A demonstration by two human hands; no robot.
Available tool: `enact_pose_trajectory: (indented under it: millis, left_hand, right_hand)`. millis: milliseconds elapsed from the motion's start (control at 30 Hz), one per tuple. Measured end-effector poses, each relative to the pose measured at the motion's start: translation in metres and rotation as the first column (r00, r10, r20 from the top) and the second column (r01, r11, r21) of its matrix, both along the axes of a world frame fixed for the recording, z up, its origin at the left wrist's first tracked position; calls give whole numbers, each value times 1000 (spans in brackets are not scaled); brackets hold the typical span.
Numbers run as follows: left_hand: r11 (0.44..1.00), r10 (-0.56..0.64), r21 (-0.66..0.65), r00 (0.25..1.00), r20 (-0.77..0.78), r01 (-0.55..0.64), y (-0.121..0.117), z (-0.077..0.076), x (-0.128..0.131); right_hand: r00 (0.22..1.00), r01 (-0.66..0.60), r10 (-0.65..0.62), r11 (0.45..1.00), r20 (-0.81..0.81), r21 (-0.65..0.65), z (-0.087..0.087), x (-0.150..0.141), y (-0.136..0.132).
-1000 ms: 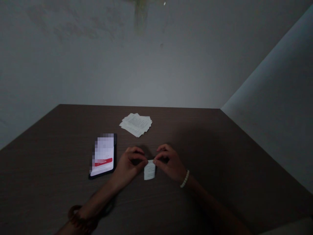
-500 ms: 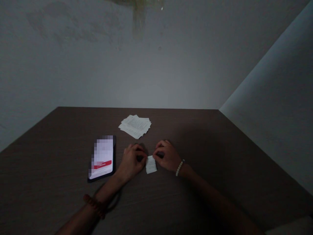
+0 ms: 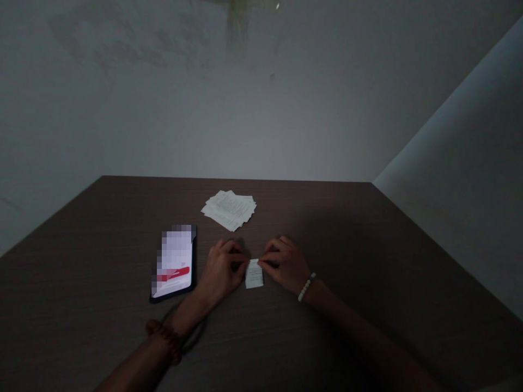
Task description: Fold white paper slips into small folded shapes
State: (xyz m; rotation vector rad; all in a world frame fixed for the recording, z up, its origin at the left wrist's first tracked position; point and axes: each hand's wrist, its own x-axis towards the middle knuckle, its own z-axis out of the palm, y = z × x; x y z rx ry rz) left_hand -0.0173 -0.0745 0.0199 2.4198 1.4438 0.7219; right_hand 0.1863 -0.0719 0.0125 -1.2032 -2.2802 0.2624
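A small slip of paper with printed lines lies on the dark table between my hands. My left hand pinches its upper left edge between thumb and forefinger; a brown bead bracelet is on that wrist. At the upper right corner, my right hand pinches the same slip, its wrist wearing a pale bead bracelet. Beyond my hands rests a fanned pile of printed paper slips, touched by neither hand.
A phone with a lit screen lies left of my left hand. The brown wooden table meets a stained grey wall at its far edge. Another wall surface slants along the right side.
The view has shifted slightly, moving the scene a little to the right. My right fingers have slid a bit along the slip's top edge; both hands stay at the paper.
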Motion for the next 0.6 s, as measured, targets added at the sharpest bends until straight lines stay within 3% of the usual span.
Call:
enact_pose_trajectory:
  millis: [267,600]
  left_hand:
    - [995,-69,57,973,-218,83,-6,12,-4]
    - [993,-99,47,973,-208,111,-7,14,-7]
  right_hand:
    - [996,-26,26,1000,80,-7,7,6,-2]
    - [981,-126,131,991,145,-44,13,12,6]
